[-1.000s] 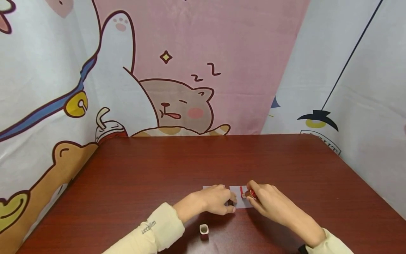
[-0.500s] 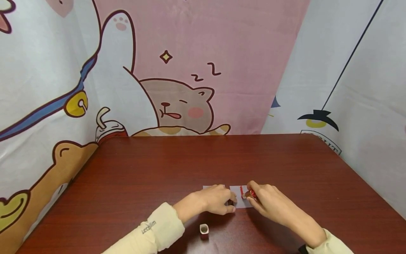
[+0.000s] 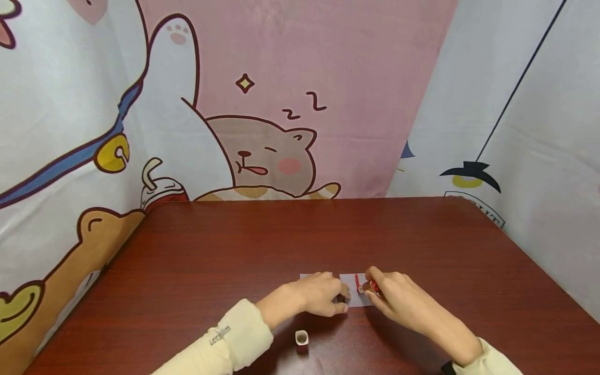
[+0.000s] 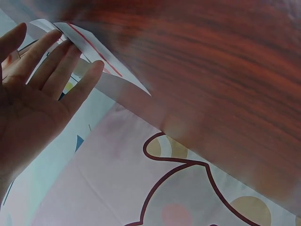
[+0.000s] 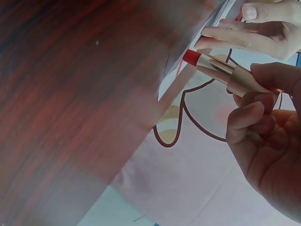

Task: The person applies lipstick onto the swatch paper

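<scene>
My right hand (image 3: 405,302) grips a lipstick (image 5: 216,69) between curled fingers and thumb. The lipstick has a gold tube and a red tip, pointed at a white sheet of paper (image 3: 352,299). A short red line (image 3: 357,281) runs down the paper beside the tip. My left hand (image 3: 319,294) rests over the paper's left part, covering much of it; in the left wrist view its fingers (image 4: 56,70) are nearly straight and hold nothing. Whether the lipstick tip touches the paper cannot be told for certain.
A squarish lipstick cap (image 3: 302,341) stands open end up on the table, nearer me than the left hand. The brown wooden table (image 3: 262,239) reaches back to a printed cartoon cloth (image 3: 365,104) hanging behind it and at both sides.
</scene>
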The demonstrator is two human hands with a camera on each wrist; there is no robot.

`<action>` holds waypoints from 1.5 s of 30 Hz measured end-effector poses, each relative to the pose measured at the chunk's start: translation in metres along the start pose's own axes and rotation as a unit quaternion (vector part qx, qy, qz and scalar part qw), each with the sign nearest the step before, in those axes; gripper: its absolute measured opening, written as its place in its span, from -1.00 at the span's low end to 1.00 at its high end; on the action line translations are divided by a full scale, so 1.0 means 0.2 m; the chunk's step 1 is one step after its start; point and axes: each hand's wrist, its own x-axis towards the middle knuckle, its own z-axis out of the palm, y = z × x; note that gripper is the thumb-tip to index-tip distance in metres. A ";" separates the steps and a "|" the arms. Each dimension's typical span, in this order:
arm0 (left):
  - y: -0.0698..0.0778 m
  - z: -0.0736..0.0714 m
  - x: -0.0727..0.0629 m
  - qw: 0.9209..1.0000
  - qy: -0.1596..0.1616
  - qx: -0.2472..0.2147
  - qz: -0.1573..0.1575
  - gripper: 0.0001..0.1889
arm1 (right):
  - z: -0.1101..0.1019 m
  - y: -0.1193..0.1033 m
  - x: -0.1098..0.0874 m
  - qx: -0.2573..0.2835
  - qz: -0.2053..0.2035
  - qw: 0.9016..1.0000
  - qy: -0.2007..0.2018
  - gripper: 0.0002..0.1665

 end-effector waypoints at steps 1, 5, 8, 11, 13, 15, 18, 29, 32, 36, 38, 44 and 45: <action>0.00 0.00 0.00 1.000 0.000 0.000 0.001 -0.67 | 0.00 0.00 0.00 -0.002 -0.001 1.000 0.001 -0.82; 0.00 0.00 0.00 1.000 0.002 -0.004 0.006 -0.68 | 0.01 0.00 0.00 -0.017 -0.007 1.000 0.009 -0.83; 0.00 0.00 0.00 1.000 0.004 -0.008 0.008 -0.68 | 0.01 0.00 0.00 -0.023 -0.010 1.000 0.014 -0.83; 0.00 0.00 0.00 1.000 0.004 -0.011 0.006 -0.68 | 0.00 0.00 0.00 -0.024 -0.013 0.999 0.016 -0.82; 0.00 0.01 0.00 1.000 0.005 -0.011 0.004 -0.68 | 0.01 0.00 0.00 -0.026 -0.014 0.999 0.018 -0.82; -0.01 0.01 0.00 1.000 0.006 -0.010 0.004 -0.68 | 0.00 -0.01 0.00 -0.026 -0.013 0.999 0.016 -0.81; -0.01 0.01 0.00 1.000 0.008 -0.007 0.004 -0.68 | 0.00 -0.01 -0.01 -0.023 -0.010 1.000 0.012 -0.81; -0.01 0.01 0.00 1.000 0.012 -0.005 0.005 -0.69 | -0.01 -0.02 0.00 -0.015 -0.003 1.000 0.005 -0.80; -0.01 0.01 0.00 1.000 0.011 -0.004 0.006 -0.69 | -0.01 -0.01 -0.01 -0.012 0.002 1.000 -0.001 -0.81; -0.01 0.01 0.00 1.000 0.010 -0.005 0.010 -0.69 | -0.01 -0.01 -0.01 -0.008 0.005 1.000 -0.005 -0.81; -0.01 0.01 0.00 1.000 0.011 -0.006 0.012 -0.69 | -0.01 -0.01 -0.01 -0.007 0.005 1.000 -0.007 -0.81; -0.01 0.01 0.00 1.000 0.013 -0.005 0.014 -0.69 | -0.01 -0.02 -0.01 -0.004 0.005 1.000 -0.010 -0.82; -0.01 0.01 0.00 1.000 0.013 -0.005 0.013 -0.69 | -0.01 -0.02 -0.01 -0.004 0.005 1.000 -0.011 -0.82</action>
